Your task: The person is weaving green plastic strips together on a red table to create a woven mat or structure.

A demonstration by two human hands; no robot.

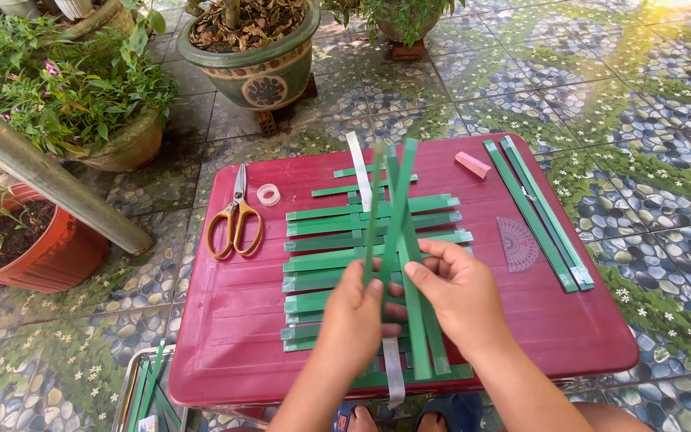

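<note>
We are pinching long green paper strips [397,210] with our left hand [355,314] and right hand [456,294], fingers closed, strips pointing lengthwise away from us.

Red plastic table [233,320], green woven strips [321,264], scissors [235,216], tape roll [268,194], pink eraser [473,165], protractor [517,243], spare strips [539,212]

Your left hand [355,316] and right hand [456,298] pinched upright green strips [399,210] above a half-woven green mat [337,256] on the red table [233,320]. Scissors [235,220] and a tape roll [268,194] lay left; spare strips [539,214], a protractor [517,244] and a pink eraser [473,164] lay right.
</note>
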